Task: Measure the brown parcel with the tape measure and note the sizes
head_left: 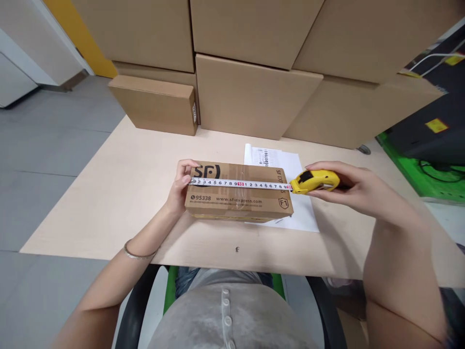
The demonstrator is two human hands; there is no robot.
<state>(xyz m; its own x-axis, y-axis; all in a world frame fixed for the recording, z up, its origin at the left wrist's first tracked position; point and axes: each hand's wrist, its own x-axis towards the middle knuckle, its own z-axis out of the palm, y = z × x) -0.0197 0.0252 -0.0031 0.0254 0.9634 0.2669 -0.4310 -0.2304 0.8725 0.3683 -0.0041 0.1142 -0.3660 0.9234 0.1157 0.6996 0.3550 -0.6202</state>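
Observation:
A small brown cardboard box (225, 206) printed with "SF" and "www.sf-express.com" lies on the table in front of me. Across its top runs the white blade of a yellow tape measure (315, 182), drawn out to about the red 20 mark. My left hand (180, 186) pinches the blade's end at the box's left edge, its fingers touching that side. Just off the right edge, my right hand (345, 184) is closed around the tape measure's case. Printed white paper (303, 213) lies partly under the box.
Large cardboard boxes (250, 97) form a wall along the table's back. A flatter closed carton (156, 104) stands at the back left of the wooden table (109, 194). Dark equipment (428, 116) sits at the right on a green surface. Chair armrests flank my body.

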